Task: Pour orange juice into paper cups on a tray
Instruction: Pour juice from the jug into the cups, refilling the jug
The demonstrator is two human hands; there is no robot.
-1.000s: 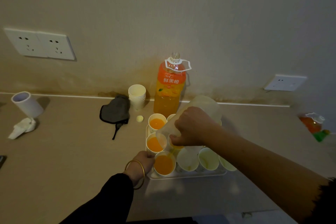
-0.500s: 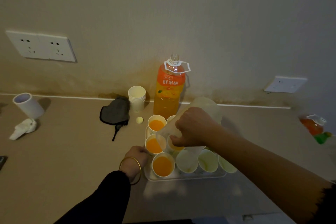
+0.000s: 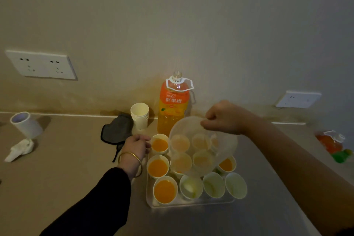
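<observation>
A clear tray (image 3: 191,203) on the counter holds several paper cups. The left column cups (image 3: 158,166) hold orange juice; three front-row cups (image 3: 213,185) look empty. My right hand (image 3: 223,118) grips the rim of a translucent plastic jug (image 3: 203,145), held above the back cups with its mouth turned toward me; cups show through it. My left hand (image 3: 136,146), a gold bangle on its wrist, touches the back-left juice cup (image 3: 160,144) at the tray's left edge. An uncapped orange juice bottle (image 3: 173,105) stands behind the tray.
A stack of spare paper cups (image 3: 139,116) and a dark cloth pouch (image 3: 116,129) sit left of the bottle. A white roll (image 3: 25,124) with crumpled tissue (image 3: 19,149) is far left. Another orange bottle (image 3: 332,142) lies at the right. Wall sockets (image 3: 41,65) are above.
My right hand lifted and turned the jug up from its pouring tilt, moving right and back. My left hand moved from the front-left cup to the back-left cup.
</observation>
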